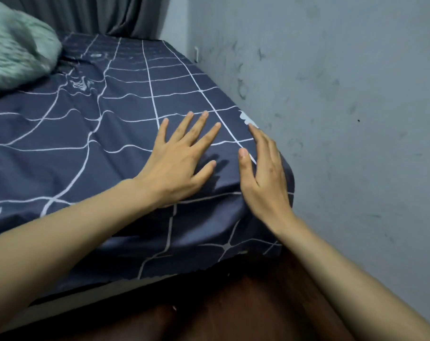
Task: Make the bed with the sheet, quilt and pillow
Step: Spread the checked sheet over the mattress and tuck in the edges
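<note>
Both forearms reach to the bed corner: left hand [177,166] pressed flat, fingers spread, on the sheet [105,134]; right hand [265,178], fingers straight, nearer the corner at three o'clock.

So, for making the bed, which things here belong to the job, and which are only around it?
Part of the job:
- dark grid-patterned sheet, spread over the mattress
- left hand, flat on the sheet
- right hand, at the sheet's corner by the wall
- green fluffy bedding, far left, blurred

Only around:
- wall
- grey curtain
</note>
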